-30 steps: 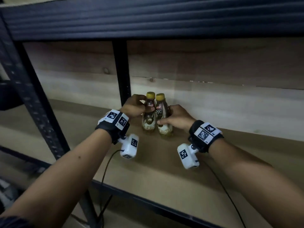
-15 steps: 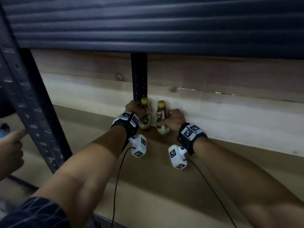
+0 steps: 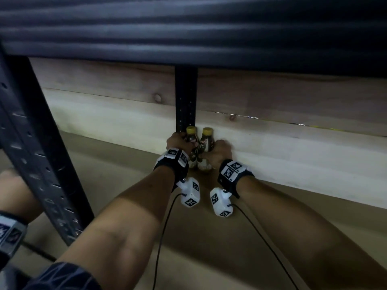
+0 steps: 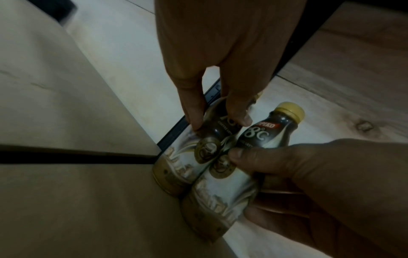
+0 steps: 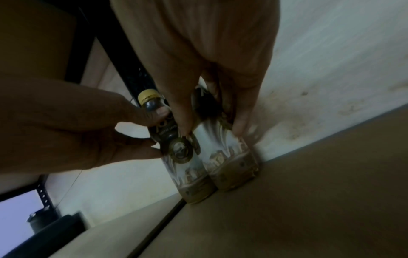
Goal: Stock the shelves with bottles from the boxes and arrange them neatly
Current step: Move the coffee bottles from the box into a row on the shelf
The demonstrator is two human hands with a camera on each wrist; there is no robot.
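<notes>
Where shelf board (image 3: 272, 216) meets pale rear wall: two bottles upright, touching, dark-bodied, yellow-capped, cream-brown labelled. Left bottle (image 3: 191, 143) grasped by left hand (image 3: 178, 143); right bottle (image 3: 206, 146) grasped by right hand (image 3: 217, 152).

Two bottles stand side by side on the shelf board (image 3: 129, 181), touching each other. The left bottle (image 3: 191, 141) is right in front of the post (image 3: 186, 101). The right bottle (image 3: 206, 143) is next to it, close to the back wall (image 3: 293, 147).
</notes>
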